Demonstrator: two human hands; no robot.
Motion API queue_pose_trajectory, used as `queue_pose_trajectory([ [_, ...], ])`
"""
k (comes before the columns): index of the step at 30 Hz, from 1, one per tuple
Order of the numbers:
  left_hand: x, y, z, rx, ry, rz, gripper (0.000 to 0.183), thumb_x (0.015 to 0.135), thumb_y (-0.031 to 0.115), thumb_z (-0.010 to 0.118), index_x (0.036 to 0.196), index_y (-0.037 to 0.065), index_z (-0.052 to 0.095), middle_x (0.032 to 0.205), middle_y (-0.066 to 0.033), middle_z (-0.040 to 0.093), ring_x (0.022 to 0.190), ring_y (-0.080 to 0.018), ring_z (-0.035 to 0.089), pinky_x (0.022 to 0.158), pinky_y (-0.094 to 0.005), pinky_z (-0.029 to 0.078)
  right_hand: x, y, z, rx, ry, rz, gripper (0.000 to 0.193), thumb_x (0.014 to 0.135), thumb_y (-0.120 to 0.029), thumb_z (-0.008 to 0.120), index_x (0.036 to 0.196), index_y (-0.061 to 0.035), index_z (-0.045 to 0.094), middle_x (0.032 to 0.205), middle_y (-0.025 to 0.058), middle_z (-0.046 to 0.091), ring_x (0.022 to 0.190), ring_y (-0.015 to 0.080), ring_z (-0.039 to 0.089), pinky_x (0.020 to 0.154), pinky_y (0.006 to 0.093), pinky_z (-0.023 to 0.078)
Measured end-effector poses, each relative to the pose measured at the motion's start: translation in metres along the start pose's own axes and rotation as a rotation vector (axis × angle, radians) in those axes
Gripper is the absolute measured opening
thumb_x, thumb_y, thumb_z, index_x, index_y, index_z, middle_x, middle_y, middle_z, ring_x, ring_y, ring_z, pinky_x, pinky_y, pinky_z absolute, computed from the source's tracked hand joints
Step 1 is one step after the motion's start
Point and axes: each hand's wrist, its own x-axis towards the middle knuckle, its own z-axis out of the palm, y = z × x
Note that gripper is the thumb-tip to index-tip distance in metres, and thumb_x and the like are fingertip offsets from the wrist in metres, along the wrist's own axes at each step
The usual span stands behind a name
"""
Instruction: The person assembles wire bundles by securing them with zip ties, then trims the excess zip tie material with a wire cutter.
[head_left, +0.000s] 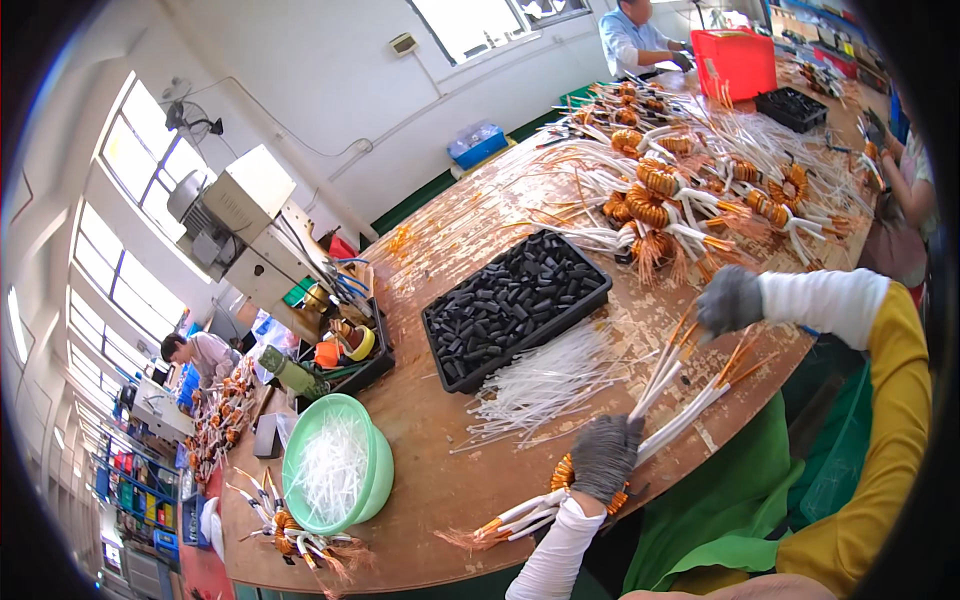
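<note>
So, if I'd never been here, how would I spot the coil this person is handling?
Start at the big brown table and find the mint-green bowl near its edge. Follow that edge rightward to a copper-coloured coil with white-sleeved leads. Unlike the coil beside the bowl, it's under the person's grey-gloved left hand.

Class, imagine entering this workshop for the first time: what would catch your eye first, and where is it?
Probably the sprawling heap of copper-coloured coils with white leads, at the table's far right. Mid-table, a black tray brims with small black pieces; a mint-green basin stands to its lower left. Nearest, the grey-gloved left hand grasps a single coil.
</note>
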Motion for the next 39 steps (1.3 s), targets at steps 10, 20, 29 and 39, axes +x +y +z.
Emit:
queue_pose_trajectory([
  [10, 0.006, 0.017, 0.001, 0.066, -0.104, -0.089, 0.033, 0.085, 0.035, 0.052, 0.079, 0.004, 0.059, 0.075, -0.0153, 0.059, 0.069, -0.0309, 0.059, 0.063, -0.0437, 0.046, 0.048, 0.113, -0.090, 0.240, 0.478, 0.511, 0.017, 0.078, -0.024, 0.055, 0.069, -0.0091, 0.055, 0.061, 0.0070, 0.054, 0.055, 0.0219, 0.057, 0.051, 0.0342, 0.043],
  [20, 0.000, 0.012, 0.006, -0.044, -0.026, -0.056, 0.029, 0.080, 0.034, 0.058, 0.081, 0.004, 0.058, 0.073, -0.0133, 0.058, 0.069, -0.0297, 0.059, 0.062, -0.0422, 0.045, 0.342, -0.072, -0.010, 0.082, 0.526, -0.399, 0.028, 0.082, -0.036, 0.051, 0.094, -0.0109, 0.057, 0.103, 0.0083, 0.055, 0.097, 0.0247, 0.053, 0.082, 0.0398, 0.042],
  [29, -0.003, 0.008, 0.000, -0.089, -0.059, -0.063, 0.030, 0.083, 0.032, 0.056, 0.090, 0.004, 0.054, 0.079, -0.0125, 0.056, 0.071, -0.0277, 0.057, 0.064, -0.0404, 0.043, 0.343, -0.024, 0.016, 0.255, 0.486, -0.390, 0.032, 0.084, -0.037, 0.051, 0.105, -0.0149, 0.061, 0.106, 0.0067, 0.058, 0.099, 0.0260, 0.053, 0.085, 0.0427, 0.041],
  [39, -0.002, 0.006, 0.005, -0.108, -0.087, -0.066, 0.033, 0.083, 0.032, 0.055, 0.097, 0.003, 0.053, 0.082, -0.0123, 0.056, 0.075, -0.0261, 0.056, 0.067, -0.0396, 0.043, 0.319, 0.005, 0.026, 0.350, 0.414, -0.152, 0.035, 0.080, -0.038, 0.058, 0.099, -0.0092, 0.062, 0.092, 0.0127, 0.057, 0.074, 0.0295, 0.059, 0.064, 0.0398, 0.048],
])
